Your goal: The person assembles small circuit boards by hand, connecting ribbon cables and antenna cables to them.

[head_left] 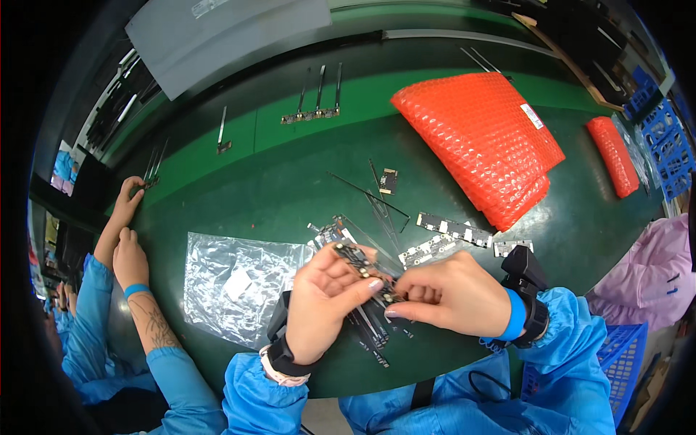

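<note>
My left hand (319, 301) is closed around a narrow circuit board strip (355, 259), its thumb pressed along the near side. The fingers of my right hand (464, 293) pinch together at the strip's right end; exactly what they grip there is partly hidden. Under and beside my hands lies a loose pile of boards with thin dark flex cables (371, 333). To the left of the pile is a transparent plastic bag (232, 290). Beyond my right hand lie a long black board (457, 230), a pale one (428, 250) and a short one (513, 248).
A large red bubble-wrap package (478, 138) rests at the back right, a smaller red roll (613, 156) farther right. Boards with upright cables (310, 115) sit on the bright green strip behind. A co-worker's hands (130, 254) are at left. A blue basket (627, 362) stands at lower right.
</note>
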A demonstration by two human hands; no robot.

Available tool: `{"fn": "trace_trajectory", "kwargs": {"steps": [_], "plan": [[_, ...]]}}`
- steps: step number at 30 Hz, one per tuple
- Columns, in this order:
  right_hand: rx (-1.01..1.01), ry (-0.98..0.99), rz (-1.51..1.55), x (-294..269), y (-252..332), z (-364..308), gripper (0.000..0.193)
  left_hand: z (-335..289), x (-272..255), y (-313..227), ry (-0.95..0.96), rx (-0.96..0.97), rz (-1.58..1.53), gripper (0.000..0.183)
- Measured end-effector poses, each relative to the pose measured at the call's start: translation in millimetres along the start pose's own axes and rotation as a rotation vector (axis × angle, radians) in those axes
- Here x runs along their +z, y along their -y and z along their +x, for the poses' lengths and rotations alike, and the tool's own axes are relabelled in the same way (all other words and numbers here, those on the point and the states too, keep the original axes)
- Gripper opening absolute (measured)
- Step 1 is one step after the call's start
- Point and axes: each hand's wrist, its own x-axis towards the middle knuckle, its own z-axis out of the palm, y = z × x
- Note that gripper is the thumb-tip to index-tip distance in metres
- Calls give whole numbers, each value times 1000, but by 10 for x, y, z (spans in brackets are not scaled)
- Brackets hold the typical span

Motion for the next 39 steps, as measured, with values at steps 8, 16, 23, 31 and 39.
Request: {"fn": "trace_trajectory", "kwargs": {"steps": [8,16,23,31,39], "plan": [[73,-35,-195,250,-92,-172,15,-2,-257,-198,-306,312,-226,39],[60,-137,-339,472,43,15,27,23,-152,-123,-319,284,-89,47],[129,-80,-347,510,-45,181,16,47,-153,-137,-354,312,-24,51],[106,-199,-178,213,-97,157,10,21,-207,-85,-354,361,61,31],[237,-266,983,-93,-237,147,11,41,-144,-7,-158,166,112,18]]}}
